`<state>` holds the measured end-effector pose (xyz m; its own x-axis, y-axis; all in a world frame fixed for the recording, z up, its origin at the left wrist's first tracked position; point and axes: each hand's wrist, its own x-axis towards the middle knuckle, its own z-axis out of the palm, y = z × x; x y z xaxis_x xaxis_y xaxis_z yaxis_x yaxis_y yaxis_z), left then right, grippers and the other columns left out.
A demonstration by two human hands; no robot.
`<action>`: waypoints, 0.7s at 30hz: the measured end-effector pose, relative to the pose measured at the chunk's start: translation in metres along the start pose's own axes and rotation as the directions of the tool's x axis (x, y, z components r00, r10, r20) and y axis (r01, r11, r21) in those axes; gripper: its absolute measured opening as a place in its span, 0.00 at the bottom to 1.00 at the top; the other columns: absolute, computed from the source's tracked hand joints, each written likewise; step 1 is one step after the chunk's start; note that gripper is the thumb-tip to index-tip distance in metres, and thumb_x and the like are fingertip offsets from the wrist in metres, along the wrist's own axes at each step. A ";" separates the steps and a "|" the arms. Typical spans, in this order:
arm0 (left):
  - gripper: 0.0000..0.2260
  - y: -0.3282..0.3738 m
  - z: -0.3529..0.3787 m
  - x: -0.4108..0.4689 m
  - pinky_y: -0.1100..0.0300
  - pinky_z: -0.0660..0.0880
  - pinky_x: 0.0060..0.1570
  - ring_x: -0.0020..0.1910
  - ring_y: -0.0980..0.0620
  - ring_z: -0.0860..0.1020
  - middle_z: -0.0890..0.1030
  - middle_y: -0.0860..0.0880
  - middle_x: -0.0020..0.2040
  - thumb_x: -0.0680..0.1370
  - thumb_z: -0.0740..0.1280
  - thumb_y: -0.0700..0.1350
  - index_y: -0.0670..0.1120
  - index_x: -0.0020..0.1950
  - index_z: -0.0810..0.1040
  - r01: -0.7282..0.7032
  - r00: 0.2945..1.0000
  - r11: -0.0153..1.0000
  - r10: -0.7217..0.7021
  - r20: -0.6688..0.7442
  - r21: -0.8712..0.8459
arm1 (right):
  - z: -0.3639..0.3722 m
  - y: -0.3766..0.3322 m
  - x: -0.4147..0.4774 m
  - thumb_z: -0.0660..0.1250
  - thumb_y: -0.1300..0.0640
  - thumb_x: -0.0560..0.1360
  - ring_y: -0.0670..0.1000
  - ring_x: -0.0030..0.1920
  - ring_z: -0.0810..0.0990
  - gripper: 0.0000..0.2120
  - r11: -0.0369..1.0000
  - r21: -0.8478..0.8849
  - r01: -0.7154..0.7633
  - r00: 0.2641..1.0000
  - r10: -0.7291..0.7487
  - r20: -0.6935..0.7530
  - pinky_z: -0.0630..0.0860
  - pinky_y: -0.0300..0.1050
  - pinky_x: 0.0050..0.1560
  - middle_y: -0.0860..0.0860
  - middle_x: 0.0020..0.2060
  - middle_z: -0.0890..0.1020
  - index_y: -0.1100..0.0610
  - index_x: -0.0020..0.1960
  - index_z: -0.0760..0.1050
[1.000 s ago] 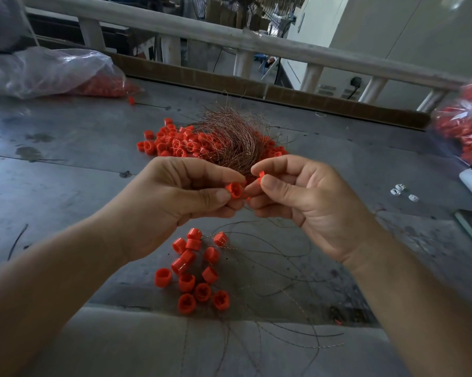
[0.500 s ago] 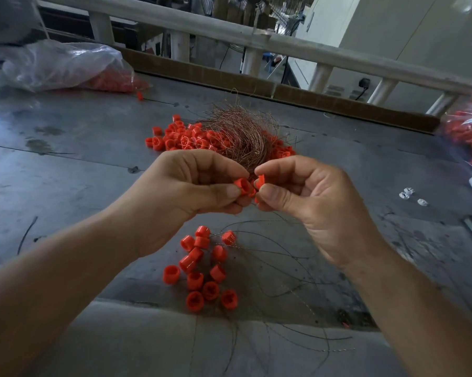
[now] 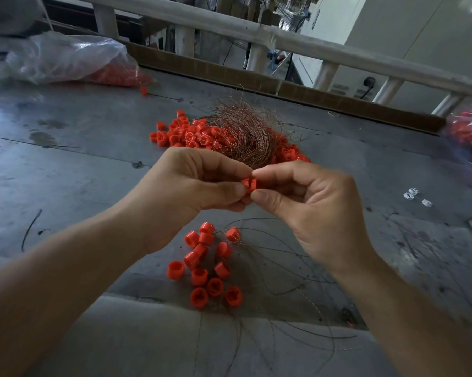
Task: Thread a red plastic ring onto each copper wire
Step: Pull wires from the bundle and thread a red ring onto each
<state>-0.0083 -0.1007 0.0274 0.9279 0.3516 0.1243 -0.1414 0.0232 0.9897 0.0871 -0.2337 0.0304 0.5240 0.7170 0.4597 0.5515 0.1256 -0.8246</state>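
Your left hand (image 3: 191, 186) and right hand (image 3: 316, 210) now meet, both pinching one red ring (image 3: 250, 185); threading looks ready to start.

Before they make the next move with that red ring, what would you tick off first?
1. Red ring pinched by left hand: ok.
2. Right hand also pinching it: ok.
3. Wire through the ring: cannot tell, too thin to see.
4. Copper wire bundle lying just behind the hands: ok.
5. Loose rings piled beside it: ok.
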 end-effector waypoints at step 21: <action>0.10 0.002 0.001 -0.003 0.70 0.76 0.34 0.32 0.56 0.82 0.84 0.47 0.34 0.60 0.68 0.40 0.47 0.39 0.83 -0.042 0.999 0.994 0.041 0.008 0.096 | 0.002 0.003 -0.001 0.74 0.61 0.64 0.41 0.43 0.81 0.14 0.965 -0.248 0.089 0.993 -0.107 -0.057 0.77 0.32 0.43 0.44 0.40 0.81 0.56 0.49 0.79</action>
<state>-0.0113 -0.1024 0.0294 0.9240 0.3449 0.1654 -0.1460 -0.0817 0.9859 0.0863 -0.2326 0.0266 0.4982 0.6595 0.5629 0.7398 0.0152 -0.6727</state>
